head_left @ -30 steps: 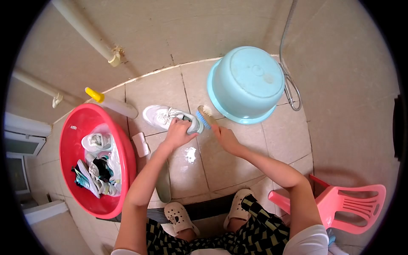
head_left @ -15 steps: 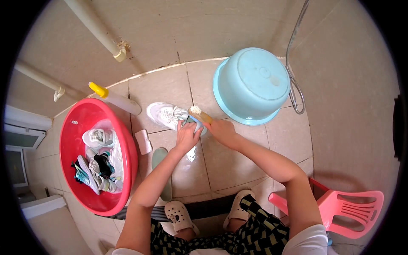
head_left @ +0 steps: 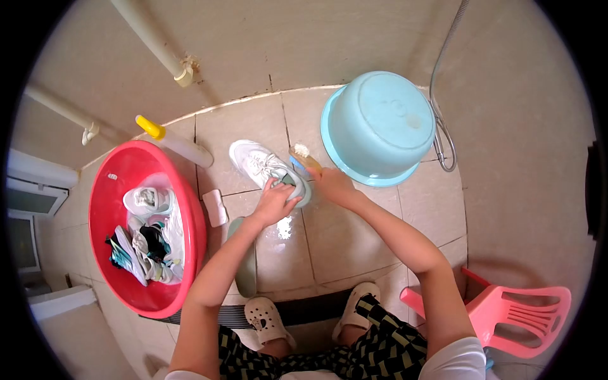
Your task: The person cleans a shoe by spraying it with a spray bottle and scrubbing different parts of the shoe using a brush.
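Observation:
A white lace-up sneaker [head_left: 256,163] lies on the tiled floor, its toe toward the upper left. My left hand [head_left: 274,202] grips it at the ankle opening, with the fingers partly inside. My right hand [head_left: 334,187] is wrapped round a wooden-backed scrub brush [head_left: 306,162]. Blue bristles show along the brush's left edge, and a white clump sits on top of its far end. The brush is close against the sneaker's right side; I cannot tell whether the bristles touch it. A grey-green insole [head_left: 247,272] lies below my left forearm.
At left stands a red basin [head_left: 197,253] holding several shoes. Behind it is a yellow-topped bottle [head_left: 183,147], with a white bar-like block [head_left: 215,208] nearby. An upturned light-blue basin [head_left: 380,126], a shower hose [head_left: 437,69] and a pink plastic chair [head_left: 506,310] are on the right.
The sneaker has turned slightly clockwise under my left hand. The brush has moved from over the shoe's opening to its right side, tilting so the blue bristles show.

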A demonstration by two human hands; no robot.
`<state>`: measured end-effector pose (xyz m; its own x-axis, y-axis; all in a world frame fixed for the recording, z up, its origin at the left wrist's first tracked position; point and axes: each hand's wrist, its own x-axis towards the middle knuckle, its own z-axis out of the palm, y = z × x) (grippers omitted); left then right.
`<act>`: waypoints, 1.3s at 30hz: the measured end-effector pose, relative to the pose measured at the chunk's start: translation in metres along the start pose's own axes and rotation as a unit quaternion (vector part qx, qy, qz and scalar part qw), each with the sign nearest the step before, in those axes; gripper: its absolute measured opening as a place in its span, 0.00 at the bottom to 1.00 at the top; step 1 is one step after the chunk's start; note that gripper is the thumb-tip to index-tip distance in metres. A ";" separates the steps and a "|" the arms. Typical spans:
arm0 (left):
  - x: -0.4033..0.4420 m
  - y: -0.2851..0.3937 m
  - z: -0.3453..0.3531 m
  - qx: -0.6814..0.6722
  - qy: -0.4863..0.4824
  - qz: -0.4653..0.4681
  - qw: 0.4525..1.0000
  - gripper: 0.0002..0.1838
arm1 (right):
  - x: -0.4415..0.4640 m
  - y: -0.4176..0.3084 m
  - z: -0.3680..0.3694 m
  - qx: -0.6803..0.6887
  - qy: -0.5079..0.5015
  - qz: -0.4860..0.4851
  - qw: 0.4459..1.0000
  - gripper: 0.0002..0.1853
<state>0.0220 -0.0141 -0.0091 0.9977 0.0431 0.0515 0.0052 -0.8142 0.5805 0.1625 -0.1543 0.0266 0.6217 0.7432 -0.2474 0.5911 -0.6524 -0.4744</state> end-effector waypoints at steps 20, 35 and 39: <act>-0.015 -0.006 -0.002 0.049 0.113 0.012 0.992 0.14 | -0.040 -0.008 -0.008 -0.181 -0.055 -0.049 0.981 0.31; -0.011 -0.015 0.001 -0.002 0.060 -0.013 0.998 0.14 | -0.022 0.011 -0.013 -0.067 -0.047 0.026 0.996 0.32; -0.013 -0.012 -0.005 -0.032 0.091 -0.020 0.995 0.17 | -0.047 0.005 -0.023 -0.079 -0.050 0.036 0.995 0.31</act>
<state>0.0087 -0.0017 -0.0127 0.9684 0.1823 0.1701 0.0339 -0.7721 0.6346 0.1481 -0.1959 0.0550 0.6152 0.7001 -0.3625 0.6253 -0.7133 -0.3164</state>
